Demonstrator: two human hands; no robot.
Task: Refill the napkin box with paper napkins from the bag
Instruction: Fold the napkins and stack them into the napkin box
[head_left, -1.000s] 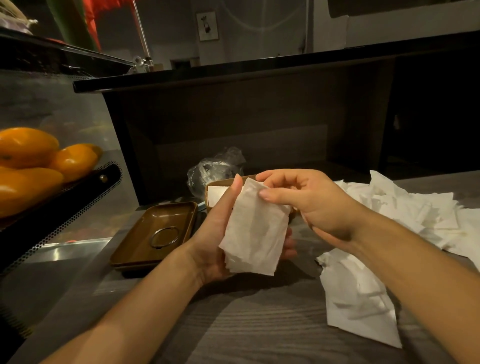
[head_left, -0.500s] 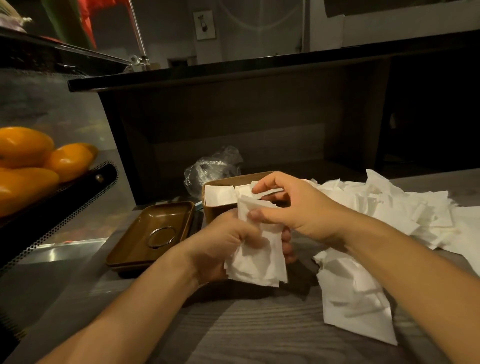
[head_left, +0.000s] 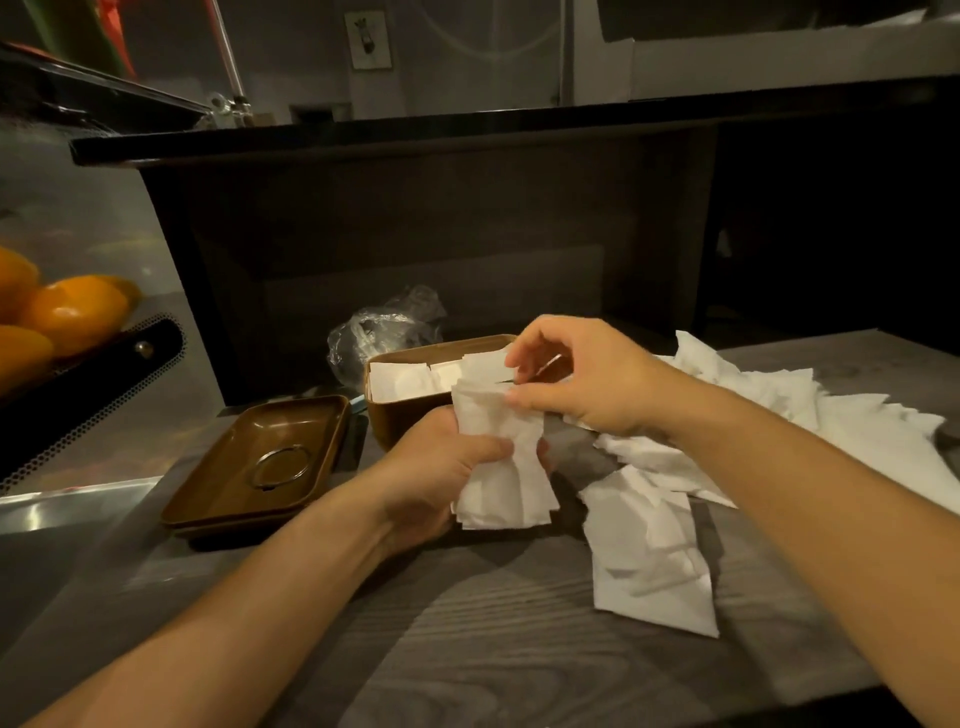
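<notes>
While loose white napkins (head_left: 779, 415) sprawl across the grey bench (head_left: 519, 649) at right, the brown napkin box (head_left: 410, 415) stands behind the hands, napkins inside. Left hand (head_left: 441, 467) grips a folded napkin stack (head_left: 504, 467); right hand (head_left: 582, 379) pinches its top. Beside the box lie a brown tray (head_left: 260, 467) and crumpled plastic bag (head_left: 384, 327).

Tray (head_left: 208, 499) left of napkin box (head_left: 400, 421); bag (head_left: 379, 327) behind.
</notes>
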